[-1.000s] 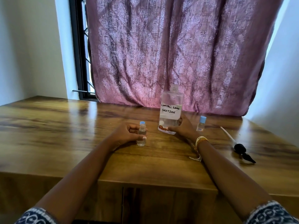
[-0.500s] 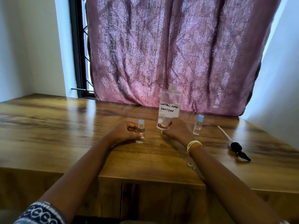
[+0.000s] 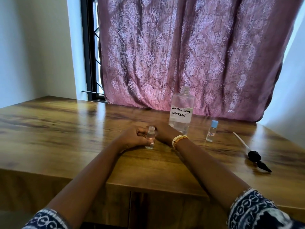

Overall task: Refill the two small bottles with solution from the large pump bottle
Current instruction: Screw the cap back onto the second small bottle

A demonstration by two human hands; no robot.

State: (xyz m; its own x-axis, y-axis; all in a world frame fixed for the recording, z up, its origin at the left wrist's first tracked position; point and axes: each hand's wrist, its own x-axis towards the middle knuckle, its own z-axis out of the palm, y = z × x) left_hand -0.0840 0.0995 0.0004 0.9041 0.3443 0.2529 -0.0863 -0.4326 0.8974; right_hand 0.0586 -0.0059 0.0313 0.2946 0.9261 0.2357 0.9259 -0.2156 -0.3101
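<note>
The large clear bottle (image 3: pixel 181 113), labelled "Contact lens solution", stands upright near the curtain with its neck bare and no pump on it. My left hand (image 3: pixel 133 138) grips a small clear bottle (image 3: pixel 150 139) that stands on the wooden table (image 3: pixel 66 129). This bottle's neck shows no blue cap. My right hand (image 3: pixel 165 132) lies right behind that bottle, touching it, with its fingertips hidden. A second small bottle (image 3: pixel 211 133) with a blue cap stands alone to the right of the large one.
The black pump head with its white tube (image 3: pixel 254 157) lies on the table at the right. A pink curtain (image 3: pixel 189 55) hangs behind the bottles, with a barred window (image 3: pixel 92 63) to its left. The table's front edge runs just below my forearms.
My right hand let go of the large bottle and moved left to the small bottle in my left hand. The blue cap seen on that bottle earlier no longer shows.
</note>
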